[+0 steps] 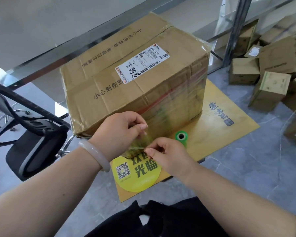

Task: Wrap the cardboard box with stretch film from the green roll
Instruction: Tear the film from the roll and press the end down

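Two hands pinch one strip of film (140, 142) just before the box (135, 82), which sits on the mat (229, 120): your left hand (120, 127) above, your right hand (167, 154) below. The roll (181, 136) stands on the mat, near the box.

left hand (121, 129) and right hand (167, 154) both pinched a crumpled strip of stretch film (140, 142) in their fingers, just in front of the cardboard box (135, 79). Box sat on a yellow mat (229, 120); green roll (181, 136) stood on end near the right hand. Film bands ran across the box's near side.
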